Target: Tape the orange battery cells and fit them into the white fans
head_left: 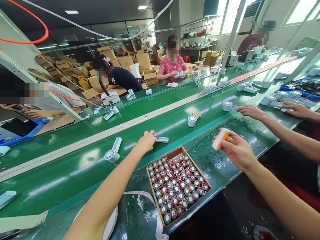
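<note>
Reaching across the green conveyor belt, my left hand (146, 141) is closed over one end of a pale blue-white handheld fan body (162, 139); the covered end is hidden. My right hand (238, 151) is raised above the bench and pinches an orange battery (224, 137) with a white strip along its side. Below and between my hands, a cardboard box (209, 185) holds many upright batteries with red and black wires. Left of my left arm, another fan body (112, 155) lies on the belt. Beyond the box sits a fan body (192, 121) with an orange battery in its handle.
A co-worker's hand (252, 111) touches a fan body (227, 106) at the right. A roll of white tape (113, 220) lies partly under my left arm. Other people sit across the belt (82, 166). A blue bin (300, 91) with black parts stands far right.
</note>
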Motion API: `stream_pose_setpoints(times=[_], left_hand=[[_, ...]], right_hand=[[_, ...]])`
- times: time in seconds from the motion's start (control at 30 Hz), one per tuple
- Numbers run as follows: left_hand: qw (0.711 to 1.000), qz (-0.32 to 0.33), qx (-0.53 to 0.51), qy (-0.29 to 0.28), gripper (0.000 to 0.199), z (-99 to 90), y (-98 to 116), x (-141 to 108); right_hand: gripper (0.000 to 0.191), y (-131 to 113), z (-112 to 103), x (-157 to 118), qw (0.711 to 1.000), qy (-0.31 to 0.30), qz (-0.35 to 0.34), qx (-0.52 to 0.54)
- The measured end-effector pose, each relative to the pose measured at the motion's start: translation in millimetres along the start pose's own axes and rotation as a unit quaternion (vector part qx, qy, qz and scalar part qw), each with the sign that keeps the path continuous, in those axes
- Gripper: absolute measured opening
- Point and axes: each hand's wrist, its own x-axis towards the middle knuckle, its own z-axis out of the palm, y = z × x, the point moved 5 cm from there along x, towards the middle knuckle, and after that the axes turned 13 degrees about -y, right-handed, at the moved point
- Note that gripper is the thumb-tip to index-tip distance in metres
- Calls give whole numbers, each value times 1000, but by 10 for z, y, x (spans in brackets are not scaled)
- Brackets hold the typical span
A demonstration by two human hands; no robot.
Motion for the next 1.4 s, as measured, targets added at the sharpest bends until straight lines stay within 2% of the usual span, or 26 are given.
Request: stream_pose_setpoints(times=[0.1,0.23,0.3,0.47,0.6,0.73,0.87,1.0,1.13,1.2,1.27,1.33,1.4], left_hand=[[1000,-13,2,-19,23,-31,82,189],[999,-32,-4,-24,27,-41,135,356],[999,-29,-20,-30,26,-39,104,407],[994,-3,-97,-44,25,-102,-94,498],[986,31,-158,-32,26,-208,-175,490],[981,38,-191,2,27,-258,-169,446],[976,26,-214,41,31,-255,-128,488],[969,0,-238,70,32,-248,-83,577],[961,-24,-258,94,31,-236,-47,639],[958,-33,-266,99,31,-226,-32,662],[956,-39,-273,102,32,-221,-16,683],[954,-42,-276,105,32,-227,6,697],[954,-45,-276,108,32,-245,30,697]], right_hand=[[69,-2,521,527,994,-105,-20,-6],[64,392,1020,1118,973,-222,20,-54],[66,648,1153,1355,964,-245,31,-103],[60,1118,1300,1727,950,-238,19,-201],[47,1252,1363,1809,923,-239,5,-301],[42,1250,1427,1748,869,-268,-16,-415],[33,1220,1462,1665,778,-301,-22,-551],[36,1195,1498,1645,678,-331,-6,-657],[37,1169,1562,1660,605,-348,19,-716],[42,1181,1604,1675,583,-352,34,-731],[43,1213,1653,1707,574,-355,50,-736],[34,1243,1705,1759,579,-355,63,-731],[22,1234,1740,1822,601,-350,73,-715]])
